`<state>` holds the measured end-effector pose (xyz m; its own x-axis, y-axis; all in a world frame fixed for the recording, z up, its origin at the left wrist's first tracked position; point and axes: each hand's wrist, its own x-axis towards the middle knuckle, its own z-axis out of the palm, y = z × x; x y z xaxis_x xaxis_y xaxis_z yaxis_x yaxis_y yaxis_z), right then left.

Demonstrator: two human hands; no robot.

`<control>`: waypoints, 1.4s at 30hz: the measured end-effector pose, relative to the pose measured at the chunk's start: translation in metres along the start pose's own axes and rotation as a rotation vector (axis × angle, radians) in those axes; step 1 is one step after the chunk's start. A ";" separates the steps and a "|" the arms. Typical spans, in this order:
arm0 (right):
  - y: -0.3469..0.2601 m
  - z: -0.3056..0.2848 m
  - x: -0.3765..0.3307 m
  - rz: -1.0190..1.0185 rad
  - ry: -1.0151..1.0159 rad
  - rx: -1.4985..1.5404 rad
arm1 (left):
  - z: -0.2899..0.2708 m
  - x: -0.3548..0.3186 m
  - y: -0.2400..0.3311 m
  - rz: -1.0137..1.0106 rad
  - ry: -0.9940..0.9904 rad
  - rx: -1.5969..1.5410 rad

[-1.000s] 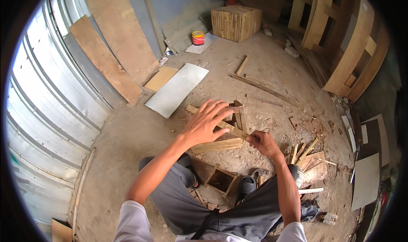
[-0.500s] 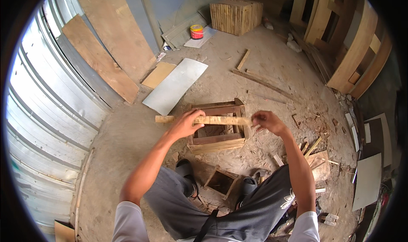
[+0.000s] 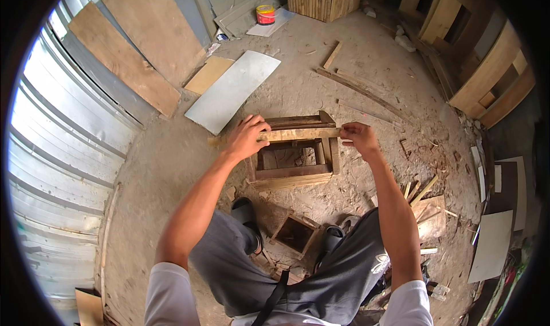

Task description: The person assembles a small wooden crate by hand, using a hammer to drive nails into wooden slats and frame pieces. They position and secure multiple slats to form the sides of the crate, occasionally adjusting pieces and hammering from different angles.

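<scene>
Rather pale wooden strip (image 3: 301, 134) (long, narrow).

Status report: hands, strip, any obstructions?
Left hand gripping wooden strip, right hand at its right end. Strip over open wooden frame, contact unclear. No obstruction visible.

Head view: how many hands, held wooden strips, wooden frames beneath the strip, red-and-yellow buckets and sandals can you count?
Left hand and right hand: 2
Held wooden strip: 1
Wooden frame beneath it: 1
Red-and-yellow bucket: 1
Left sandal and right sandal: 2
Total: 7
</scene>
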<state>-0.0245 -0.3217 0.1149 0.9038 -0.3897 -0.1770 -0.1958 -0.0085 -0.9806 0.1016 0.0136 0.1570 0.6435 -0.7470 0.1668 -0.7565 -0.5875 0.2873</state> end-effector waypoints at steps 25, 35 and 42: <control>0.011 0.007 -0.005 -0.077 0.027 -0.104 | -0.032 -0.025 -0.062 -0.511 -0.389 -0.351; 0.008 0.008 -0.007 -0.080 0.020 -0.138 | -0.029 -0.027 -0.066 -0.506 -0.375 -0.360; 0.009 0.011 -0.008 -0.161 0.057 -0.134 | -0.025 -0.026 -0.070 -0.541 -0.375 -0.350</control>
<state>-0.0290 -0.3084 0.1065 0.9053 -0.4247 -0.0108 -0.1032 -0.1953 -0.9753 0.1405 0.0821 0.1562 0.7850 -0.4746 -0.3982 -0.2241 -0.8168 0.5317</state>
